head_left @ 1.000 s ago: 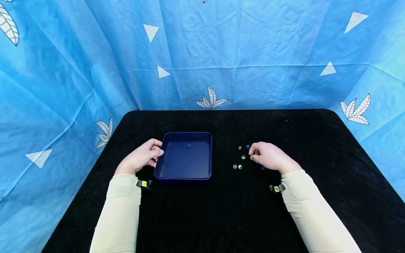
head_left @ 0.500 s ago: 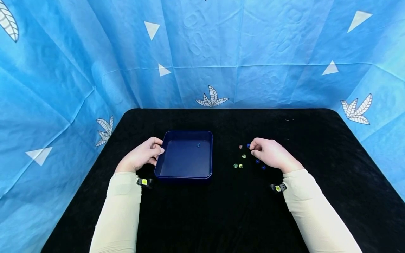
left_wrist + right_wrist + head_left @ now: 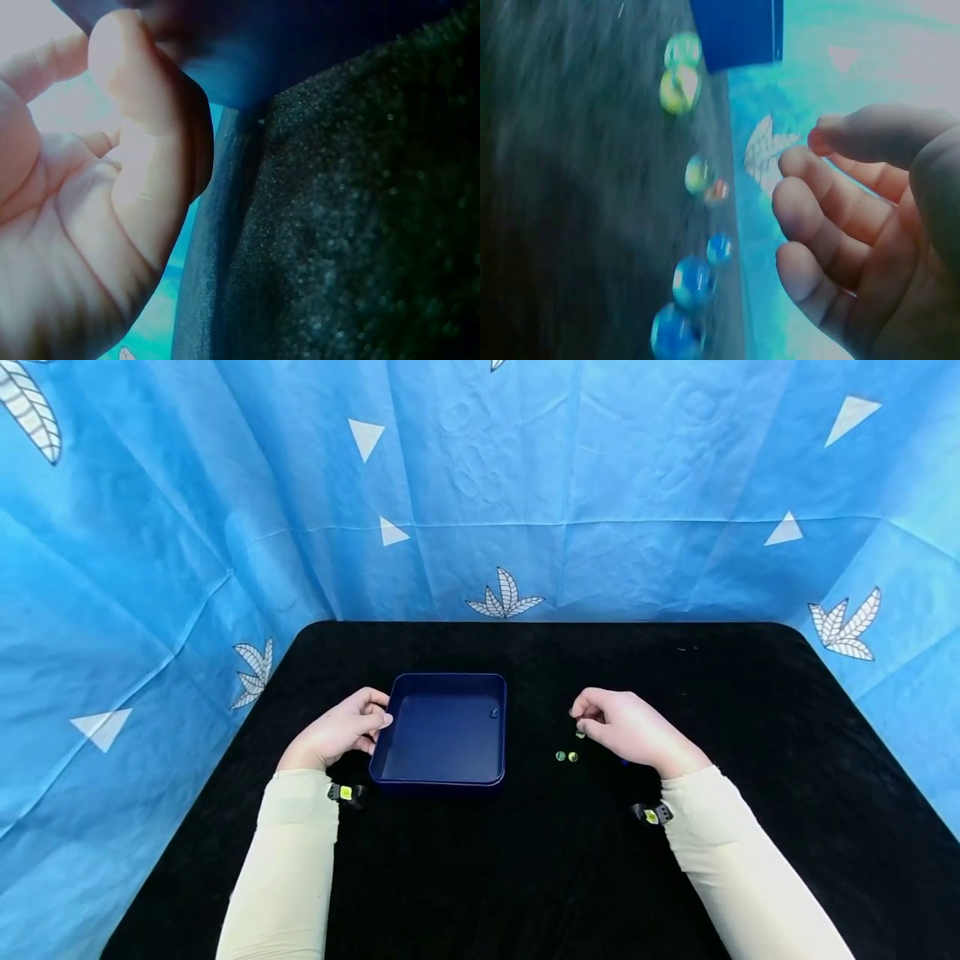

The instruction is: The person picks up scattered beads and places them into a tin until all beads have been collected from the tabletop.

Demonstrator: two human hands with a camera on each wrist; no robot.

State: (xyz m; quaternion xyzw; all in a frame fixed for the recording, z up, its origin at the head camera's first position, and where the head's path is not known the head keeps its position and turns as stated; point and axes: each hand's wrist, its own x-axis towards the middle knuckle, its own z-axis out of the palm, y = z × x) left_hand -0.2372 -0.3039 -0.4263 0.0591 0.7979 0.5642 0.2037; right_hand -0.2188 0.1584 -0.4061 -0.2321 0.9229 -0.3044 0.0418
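Observation:
A dark blue square tray (image 3: 438, 777) stands left of centre, with one small marble (image 3: 493, 713) near its right wall. My left hand (image 3: 339, 727) pinches the tray's left wall between thumb and fingers; in the left wrist view the thumb (image 3: 124, 67) lies against the blue side. My right hand (image 3: 626, 725) hovers over a group of marbles, fingers loosely bent, nothing seen between them. Below it, the right wrist view has a green marble (image 3: 682, 49), a yellow marble (image 3: 679, 90), a reddish marble (image 3: 717, 192) and several blue marbles (image 3: 694, 282). In the head view the hand hides some.
A black cloth (image 3: 480, 877) covers the table. Blue curtain (image 3: 637, 460) with white leaves and triangles hangs behind and at the sides. The tray's corner (image 3: 742, 34) shows beyond the marbles in the right wrist view.
The marble inside the tray has rolled rightward toward the right wall. My right hand has shifted a little left over the table marbles. My left hand keeps its hold on the tray.

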